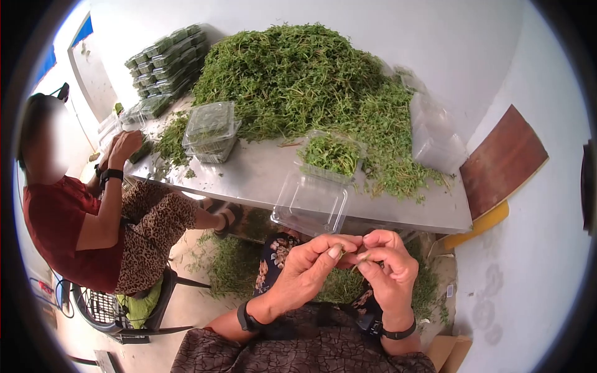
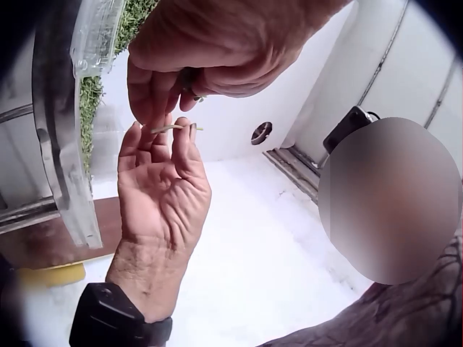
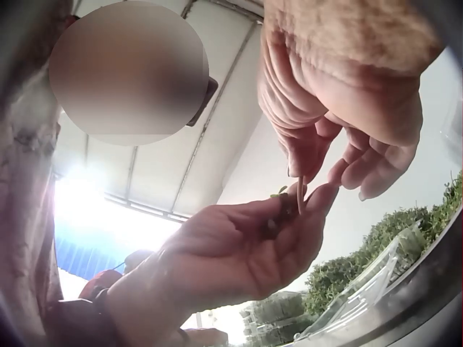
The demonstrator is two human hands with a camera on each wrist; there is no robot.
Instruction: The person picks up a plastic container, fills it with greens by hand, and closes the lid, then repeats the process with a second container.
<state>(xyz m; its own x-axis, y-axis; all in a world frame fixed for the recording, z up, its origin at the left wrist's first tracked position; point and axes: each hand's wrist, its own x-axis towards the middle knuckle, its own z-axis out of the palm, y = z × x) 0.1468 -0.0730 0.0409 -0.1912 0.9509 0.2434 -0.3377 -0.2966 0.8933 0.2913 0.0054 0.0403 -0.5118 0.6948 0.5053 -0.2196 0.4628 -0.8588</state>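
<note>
Close together in front of the chest, both hands work on a thin plant stem (image 2: 171, 128). The right hand (image 1: 392, 270) pinches this stem between thumb and index finger, its other fingers loosely bent. Fingertips of the left hand (image 1: 305, 270) meet it from the other side and pinch a small green sprig (image 3: 281, 193), mostly hidden by the fingers. Beyond the hands, a clear plastic box of leafy greens (image 1: 331, 155) stands at the table's near edge. Its hinged lid (image 1: 311, 202) is folded back, overhanging the edge toward the hands.
A big heap of greens (image 1: 292, 81) covers much of the metal table (image 1: 261, 165). Filled clear boxes (image 1: 168, 62) are stacked at back left, empty ones (image 1: 435, 137) at right. Closed boxes (image 1: 211, 130) stand mid-left. Another person (image 1: 81, 217) sits at left. Greens (image 1: 233, 261) litter the floor.
</note>
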